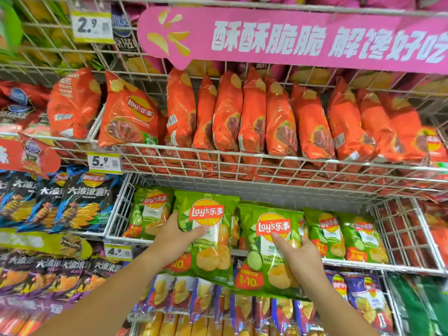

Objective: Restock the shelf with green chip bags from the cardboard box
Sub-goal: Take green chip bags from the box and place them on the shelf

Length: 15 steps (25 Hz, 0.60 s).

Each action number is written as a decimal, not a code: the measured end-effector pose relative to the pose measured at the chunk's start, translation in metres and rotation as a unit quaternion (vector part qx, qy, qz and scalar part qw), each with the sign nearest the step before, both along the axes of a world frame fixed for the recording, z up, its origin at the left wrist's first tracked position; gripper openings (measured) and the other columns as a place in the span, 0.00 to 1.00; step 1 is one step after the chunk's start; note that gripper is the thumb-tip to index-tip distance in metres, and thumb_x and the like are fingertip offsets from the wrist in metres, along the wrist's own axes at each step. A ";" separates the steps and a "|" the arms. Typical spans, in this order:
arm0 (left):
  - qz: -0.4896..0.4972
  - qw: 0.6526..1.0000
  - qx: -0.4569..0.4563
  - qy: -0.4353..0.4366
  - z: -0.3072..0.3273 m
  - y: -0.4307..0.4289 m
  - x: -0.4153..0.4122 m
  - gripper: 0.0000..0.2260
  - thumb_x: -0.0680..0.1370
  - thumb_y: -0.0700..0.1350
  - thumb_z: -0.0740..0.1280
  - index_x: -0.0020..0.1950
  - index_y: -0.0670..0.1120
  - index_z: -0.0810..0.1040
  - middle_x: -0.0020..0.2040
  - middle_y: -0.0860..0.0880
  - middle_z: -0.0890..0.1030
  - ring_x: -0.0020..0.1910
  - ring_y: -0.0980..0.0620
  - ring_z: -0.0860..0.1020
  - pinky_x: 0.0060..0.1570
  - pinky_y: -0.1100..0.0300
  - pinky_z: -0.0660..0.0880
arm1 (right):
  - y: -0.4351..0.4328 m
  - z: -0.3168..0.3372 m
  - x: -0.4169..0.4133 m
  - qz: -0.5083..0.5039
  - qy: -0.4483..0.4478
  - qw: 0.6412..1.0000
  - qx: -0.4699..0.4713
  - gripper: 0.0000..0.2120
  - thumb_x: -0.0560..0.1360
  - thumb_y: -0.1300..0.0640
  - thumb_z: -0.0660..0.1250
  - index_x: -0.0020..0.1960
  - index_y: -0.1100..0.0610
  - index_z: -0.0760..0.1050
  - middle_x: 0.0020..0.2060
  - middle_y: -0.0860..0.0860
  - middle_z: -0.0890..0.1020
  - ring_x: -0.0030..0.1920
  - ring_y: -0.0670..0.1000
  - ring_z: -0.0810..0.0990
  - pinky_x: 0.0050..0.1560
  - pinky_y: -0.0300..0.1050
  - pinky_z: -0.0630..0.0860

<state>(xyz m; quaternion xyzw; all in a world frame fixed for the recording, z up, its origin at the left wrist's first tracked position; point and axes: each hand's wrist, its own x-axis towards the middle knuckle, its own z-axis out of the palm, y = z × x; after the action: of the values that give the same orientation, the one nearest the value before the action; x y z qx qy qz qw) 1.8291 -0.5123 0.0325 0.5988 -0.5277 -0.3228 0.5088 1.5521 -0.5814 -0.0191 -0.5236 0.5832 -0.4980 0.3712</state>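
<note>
My left hand (175, 238) grips a green chip bag (208, 241) by its left edge, upright at the front of the white wire basket (126, 209). My right hand (299, 257) holds a second green chip bag (266, 263) beside it, thumb across the front. Both bags overhang the basket's front rail. Inside the basket stand other green bags: one at the left (150, 209) and two at the right (327, 234). The cardboard box is out of view.
Above hangs a wire basket of orange chip bags (266, 117) under a pink sign (291, 37). Dark blue bags (80, 202) fill the basket to the left, blue and yellow bags (218, 304) the shelf below. Price tags (117, 252) hang on the rails.
</note>
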 end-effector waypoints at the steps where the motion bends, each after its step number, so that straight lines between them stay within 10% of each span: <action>1: 0.014 1.000 0.005 -0.004 0.008 -0.006 -0.013 0.29 0.77 0.51 0.72 0.74 0.49 0.64 0.43 0.66 0.62 0.55 0.56 0.64 0.53 0.62 0.60 | -0.014 0.001 -0.007 0.004 -0.004 1.000 0.004 0.52 0.70 0.36 0.76 0.81 0.62 0.57 0.74 0.60 0.71 0.72 0.62 0.71 0.68 0.56 0.71; 6: 0.053 0.998 0.030 -0.021 -0.010 -0.069 -0.036 0.21 0.74 0.57 0.74 0.62 0.59 0.67 0.50 0.64 0.74 0.57 0.54 0.72 0.53 0.59 0.66 | -0.084 -0.002 -0.039 0.023 -0.011 0.999 0.023 0.52 0.70 0.37 0.76 0.80 0.63 0.58 0.74 0.60 0.72 0.72 0.61 0.72 0.70 0.55 0.70; 10: 0.080 0.993 0.076 -0.048 -0.025 -0.110 -0.037 0.45 0.61 0.75 0.72 0.72 0.56 0.67 0.66 0.56 0.76 0.65 0.50 0.74 0.65 0.48 0.71 | -0.134 -0.005 -0.050 0.055 0.006 0.997 0.048 0.55 0.67 0.32 0.75 0.80 0.63 0.59 0.74 0.60 0.72 0.73 0.61 0.71 0.72 0.56 0.69; 15: 0.079 0.994 0.063 -0.031 -0.029 -0.147 -0.040 0.30 0.75 0.57 0.73 0.73 0.52 0.64 0.56 0.59 0.69 0.60 0.54 0.69 0.56 0.60 0.64 | -0.168 -0.001 -0.039 0.034 0.065 0.992 0.106 0.45 0.61 0.25 0.73 0.53 0.68 0.80 0.44 0.61 0.85 0.43 0.58 0.84 0.51 0.55 0.80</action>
<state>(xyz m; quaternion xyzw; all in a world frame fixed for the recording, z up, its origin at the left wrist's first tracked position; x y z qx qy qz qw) 1.7893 -0.6588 0.0030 0.6789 -0.4733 -0.2954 0.4773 1.5134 -0.7490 -0.0202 -0.5322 0.6376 -0.3852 0.4023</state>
